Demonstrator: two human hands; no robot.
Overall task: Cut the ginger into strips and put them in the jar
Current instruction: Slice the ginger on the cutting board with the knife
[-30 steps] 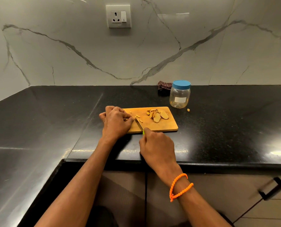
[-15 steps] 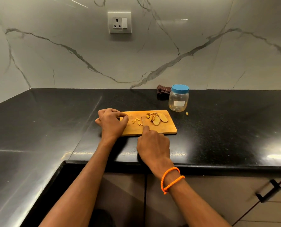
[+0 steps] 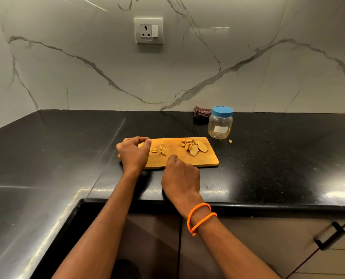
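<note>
Two groups of ginger lie on the cutting board [image 3: 205, 161]: a few cut strips [image 3: 161, 150] toward the board's left end and a heap of ginger slices [image 3: 194, 147] toward its right end.

Your left hand [image 3: 133, 153] rests on the board's left end, fingers curled with thumb and forefinger meeting; whether they pinch a piece of ginger cannot be told. The strips lie just to its right, near but apart from it.

Your right hand [image 3: 180, 177] sits at the board's near edge, fingers curled as round a knife handle; the handle is hidden and the blade is only a faint line, so the grip is a judgement. The slices lie beyond and to the right of this hand, apart from it.

Handling, as judged: the ginger is light, firm and fibrous, and cut faces may be damp and slippery. Hold a slice flat by its outer edges, fingertips tucked back from the blade. Strips are small and scatter easily; gather them by pinching.

The jar [image 3: 220, 123] stands on the tabletop [image 3: 67, 154] just beyond the board's far right corner, its blue lid on.
</note>
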